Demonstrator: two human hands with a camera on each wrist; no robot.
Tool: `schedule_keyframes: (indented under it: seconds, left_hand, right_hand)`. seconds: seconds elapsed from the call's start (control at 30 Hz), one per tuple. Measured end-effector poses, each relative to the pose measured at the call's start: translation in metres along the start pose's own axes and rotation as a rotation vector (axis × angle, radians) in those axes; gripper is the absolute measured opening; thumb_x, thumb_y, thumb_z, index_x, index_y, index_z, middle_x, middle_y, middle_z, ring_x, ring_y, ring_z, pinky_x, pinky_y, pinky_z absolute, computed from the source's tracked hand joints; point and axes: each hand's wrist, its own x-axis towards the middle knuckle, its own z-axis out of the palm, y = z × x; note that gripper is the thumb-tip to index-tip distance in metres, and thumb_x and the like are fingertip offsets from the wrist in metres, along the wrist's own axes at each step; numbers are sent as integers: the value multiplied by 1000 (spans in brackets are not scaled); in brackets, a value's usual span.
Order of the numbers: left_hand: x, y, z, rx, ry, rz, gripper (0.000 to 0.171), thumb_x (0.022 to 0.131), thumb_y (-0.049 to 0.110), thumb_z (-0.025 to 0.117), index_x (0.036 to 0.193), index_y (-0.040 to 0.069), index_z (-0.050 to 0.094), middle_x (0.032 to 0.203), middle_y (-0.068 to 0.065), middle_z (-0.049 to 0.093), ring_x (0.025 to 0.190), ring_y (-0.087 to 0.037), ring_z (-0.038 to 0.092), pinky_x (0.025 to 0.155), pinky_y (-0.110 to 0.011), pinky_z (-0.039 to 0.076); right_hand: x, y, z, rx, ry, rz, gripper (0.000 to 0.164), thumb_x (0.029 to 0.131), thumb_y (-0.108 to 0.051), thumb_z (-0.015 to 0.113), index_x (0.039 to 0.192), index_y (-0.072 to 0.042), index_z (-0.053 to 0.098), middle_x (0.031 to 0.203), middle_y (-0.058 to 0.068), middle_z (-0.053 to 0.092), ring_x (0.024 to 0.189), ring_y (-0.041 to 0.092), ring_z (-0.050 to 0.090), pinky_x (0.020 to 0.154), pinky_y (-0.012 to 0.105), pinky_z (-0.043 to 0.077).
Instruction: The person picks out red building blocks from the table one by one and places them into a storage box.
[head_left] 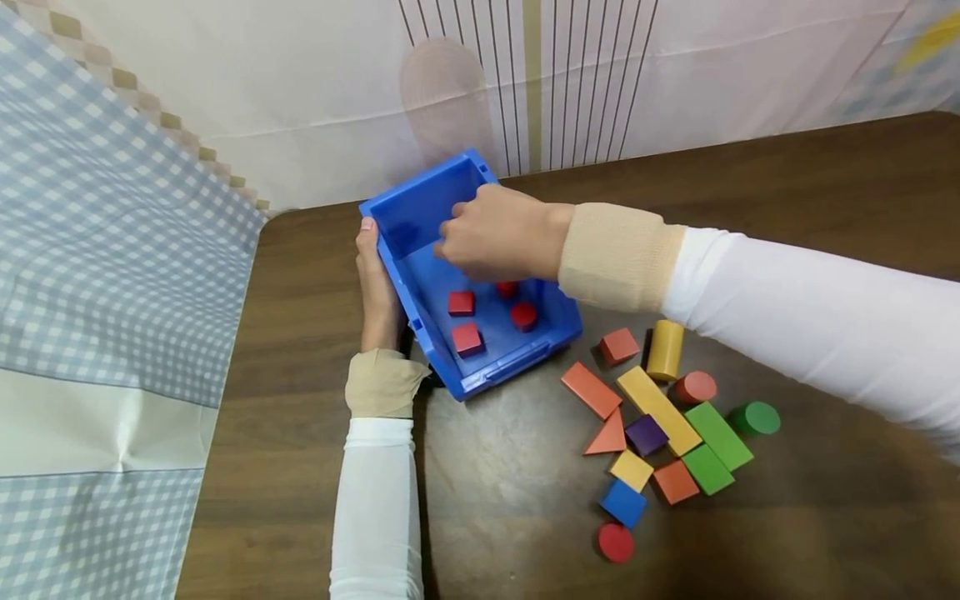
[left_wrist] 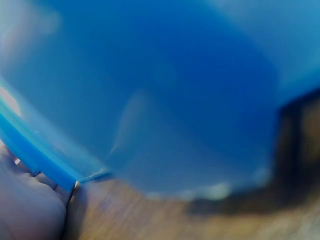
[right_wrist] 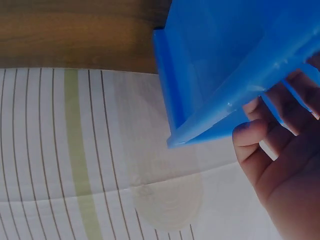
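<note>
A blue plastic bin (head_left: 420, 320) stands tilted at an angle on the table, with red cubes (head_left: 468, 339) and red cylinders (head_left: 523, 316) inside. My left hand (head_left: 377, 287) grips the bin's left side, thumb at the rim. In the left wrist view, that hand's fingers curl at the blue edge. Over the bin's right part hovers my right hand (head_left: 498, 233), knuckles up. From the right wrist view, its fingers (right_wrist: 285, 107) are loosely bent beside the bin's rim, and no block shows between them. The right hand and wrist cover part of the bin's inside.
Right of the bin, several loose blocks lie on the wooden table (head_left: 300, 458): an orange bar (head_left: 592, 390), a yellow cylinder (head_left: 665, 350), a purple block (head_left: 647, 435), a green bar (head_left: 718, 436) and a blue cube (head_left: 623, 502). A patterned curtain (head_left: 315, 75) hangs behind the table.
</note>
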Motion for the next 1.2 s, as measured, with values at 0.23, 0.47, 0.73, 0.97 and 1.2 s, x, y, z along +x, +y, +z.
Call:
schedule_keyframes:
  seconds: [0.23, 0.47, 0.73, 0.97, 1.2]
  left_hand:
    - [0, 1, -4, 25, 21, -26, 67, 90, 73, 33, 115, 17, 60, 115, -11, 60, 106, -30, 57, 89, -45, 43]
    - [-5, -1, -5, 6, 22, -47, 66, 90, 72, 35, 126, 23, 60, 125, -7, 59, 113, -29, 54, 93, -47, 41]
    - [-6, -5, -6, 6, 29, -52, 67, 90, 73, 34, 125, 23, 60, 124, -6, 58, 113, -27, 54, 94, -47, 40]
    - [-2, -8, -5, 15, 43, -7, 64, 93, 70, 33, 123, 21, 62, 122, -6, 59, 112, -25, 54, 95, -45, 39]
    - [-2, -13, -5, 42, 49, 0, 63, 93, 68, 32, 128, 23, 60, 127, -3, 59, 115, -23, 53, 97, -46, 38]
  right_hand:
    - [-11, -5, 6, 12, 105, -18, 24, 98, -20, 45, 105, -10, 66, 99, 9, 67, 84, 26, 60, 64, 40, 53]
    - [-20, -11, 22, 32, 250, -66, 24, 98, -22, 45, 97, -11, 66, 93, 6, 68, 79, 23, 60, 57, 35, 50]
    - [-31, -14, 35, 91, 358, -53, 23, 99, -24, 44, 84, -13, 58, 65, 1, 54, 52, 16, 47, 42, 30, 37]
    - [-38, -19, 42, 118, 481, -83, 22, 97, -21, 44, 77, -14, 50, 55, -3, 40, 44, 13, 37, 40, 28, 27]
    - [-47, -29, 48, 104, 452, -35, 22, 98, -24, 45, 85, -13, 59, 59, -3, 49, 45, 13, 41, 38, 27, 29]
